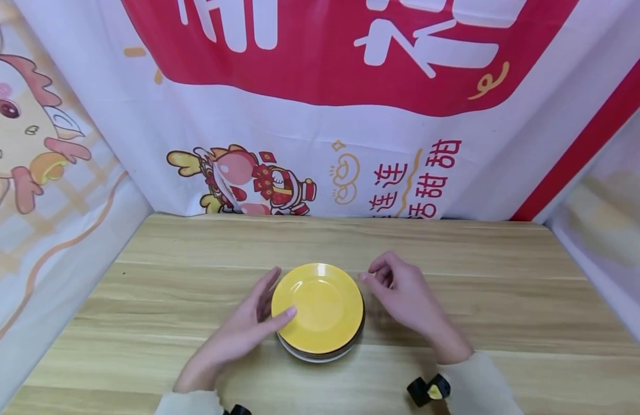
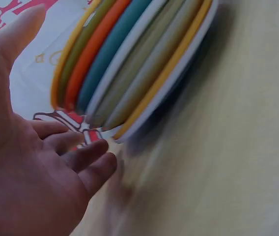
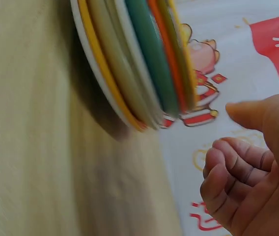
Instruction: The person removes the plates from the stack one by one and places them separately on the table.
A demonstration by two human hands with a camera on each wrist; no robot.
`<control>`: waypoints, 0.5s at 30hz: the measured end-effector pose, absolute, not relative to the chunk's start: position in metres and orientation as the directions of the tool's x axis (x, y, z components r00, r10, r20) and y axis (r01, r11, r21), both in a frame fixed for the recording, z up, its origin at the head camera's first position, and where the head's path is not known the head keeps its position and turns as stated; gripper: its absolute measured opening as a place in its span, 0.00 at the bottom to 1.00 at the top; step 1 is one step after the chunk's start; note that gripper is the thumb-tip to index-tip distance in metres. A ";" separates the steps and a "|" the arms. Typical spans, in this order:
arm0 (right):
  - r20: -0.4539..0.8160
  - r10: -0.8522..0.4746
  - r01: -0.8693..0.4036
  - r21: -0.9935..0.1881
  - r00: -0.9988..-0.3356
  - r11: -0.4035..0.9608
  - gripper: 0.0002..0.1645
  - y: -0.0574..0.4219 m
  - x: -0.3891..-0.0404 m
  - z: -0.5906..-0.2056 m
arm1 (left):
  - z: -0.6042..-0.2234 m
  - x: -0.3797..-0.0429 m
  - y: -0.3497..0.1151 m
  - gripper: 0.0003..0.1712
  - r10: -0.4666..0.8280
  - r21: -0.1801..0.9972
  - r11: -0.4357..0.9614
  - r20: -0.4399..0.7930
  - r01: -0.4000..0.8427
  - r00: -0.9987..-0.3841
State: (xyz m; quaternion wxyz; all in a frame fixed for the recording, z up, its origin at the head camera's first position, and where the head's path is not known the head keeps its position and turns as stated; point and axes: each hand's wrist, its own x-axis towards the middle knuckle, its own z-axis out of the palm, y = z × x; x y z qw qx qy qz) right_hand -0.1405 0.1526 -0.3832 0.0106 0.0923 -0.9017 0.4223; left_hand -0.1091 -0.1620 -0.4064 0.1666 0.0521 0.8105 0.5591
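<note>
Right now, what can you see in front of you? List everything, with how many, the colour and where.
Top plate: 1, yellow, on the stack
Plate stack: 1, several colours including teal, orange and white, on the table; exact plate count unclear
Table: 1, light wood-coloured, under the stack
Back cloth: 1, white with red print, behind the table
Side cloths: 2, pale, left and right
Wrist devices: 2, black, at the wrists
Sleeves: 2, cream, on the forearms
Left hand: 1, bare, left of the stack
Right hand: 1, bare, right of the stack

We see a small booth (image 1: 109, 109): a wooden-looking table (image 1: 507, 288) with bright printed cloths (image 1: 299, 124) like walls on three sides. We cannot tell which building.
</note>
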 end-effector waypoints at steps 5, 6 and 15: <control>0.014 -0.171 -0.113 -0.801 -0.985 0.587 0.16 0.138 -0.142 -0.396 | -0.418 -0.102 -0.155 0.58 0.315 0.939 0.339 -0.176 -0.063 -0.933; 0.004 -0.169 -0.104 -0.805 -0.986 0.584 0.15 0.135 -0.142 -0.399 | -0.419 -0.101 -0.155 0.57 0.320 0.942 0.329 -0.169 -0.058 -0.932; 0.031 -0.088 -0.074 -0.844 -0.996 0.532 0.09 0.123 -0.137 -0.415 | -0.420 -0.100 -0.152 0.53 0.282 0.943 0.303 -0.229 -0.140 -0.932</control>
